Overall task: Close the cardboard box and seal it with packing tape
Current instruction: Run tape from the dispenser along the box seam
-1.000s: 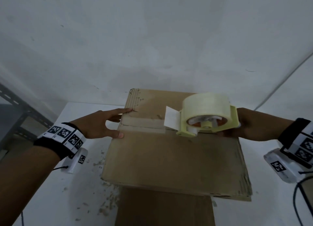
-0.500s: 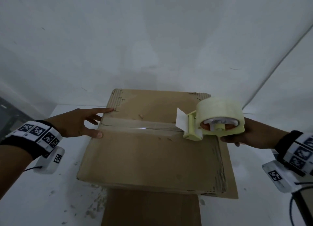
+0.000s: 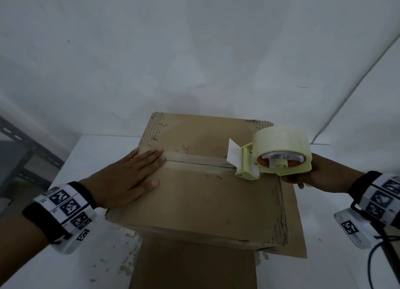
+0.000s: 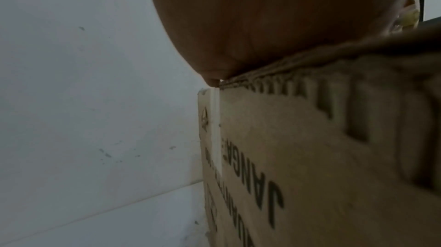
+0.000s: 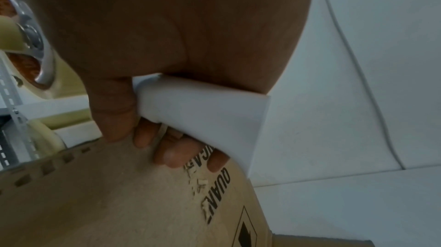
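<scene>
A closed brown cardboard box (image 3: pixel 201 202) stands on a white table, its two top flaps meeting at a centre seam covered by a strip of clear tape (image 3: pixel 194 160). My left hand (image 3: pixel 134 176) lies flat on the box top at the seam's left end, fingers straight. My right hand (image 3: pixel 307 176) grips the white handle (image 5: pixel 205 115) of a pale yellow tape dispenser (image 3: pixel 279 152) with a roll of clear tape. The dispenser's front sits at the seam's right end. In the left wrist view the palm (image 4: pixel 274 24) presses the box's upper edge (image 4: pixel 310 58).
A white wall (image 3: pixel 194 50) rises close behind the box. A grey metal shelf frame (image 3: pixel 26 150) stands at the left. Cardboard crumbs (image 3: pixel 121 265) dot the white table (image 3: pixel 65 267) in front. A cable (image 3: pixel 372 265) trails from my right wrist.
The dispenser has travelled right along the seam, laying tape. My left hand moved from the box's left edge onto the top and now lies flat on the taped seam.
</scene>
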